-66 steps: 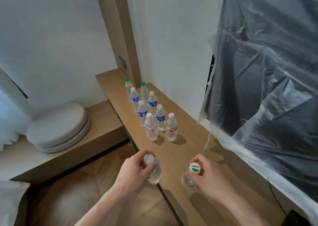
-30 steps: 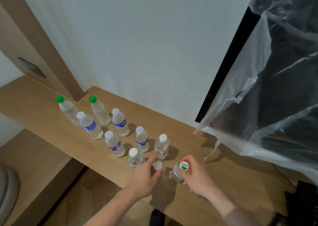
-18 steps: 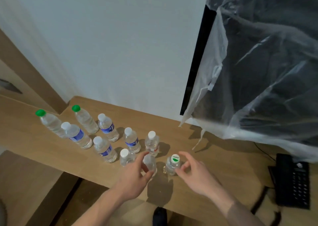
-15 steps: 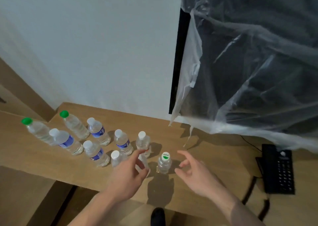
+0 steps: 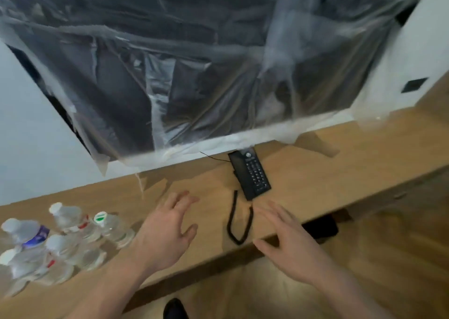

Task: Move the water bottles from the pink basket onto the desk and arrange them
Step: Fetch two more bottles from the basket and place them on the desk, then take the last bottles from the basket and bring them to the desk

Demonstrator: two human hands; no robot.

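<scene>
My water bottles [image 5: 73,236] stand clustered at eight o'clock on the wooden desk [image 5: 303,173], clear plastic with white caps, one cap marked green [image 5: 100,216], one bottle banded blue [image 5: 36,236], two showing red on their labels; motion blur softens their outlines. My left hand [image 5: 167,231] hovers over the desk just right of the cluster, fingers spread and empty. My right hand [image 5: 289,243] hangs at five o'clock over the desk's front edge, likewise spread and holding nothing. Between the hands a coiled black cord [image 5: 234,221] runs up to a black telephone [image 5: 250,173] lying at one o'clock from centre. A large dark screen wrapped in clear plastic sheeting [image 5: 206,63] fills the wall from ten to two o'clock, its lower edge overhanging the desk's back. White wall [image 5: 29,136] shows at nine o'clock. Bare desktop stretches toward three o'clock, and wood flooring [image 5: 243,294] lies below the front edge at six o'clock.
</scene>
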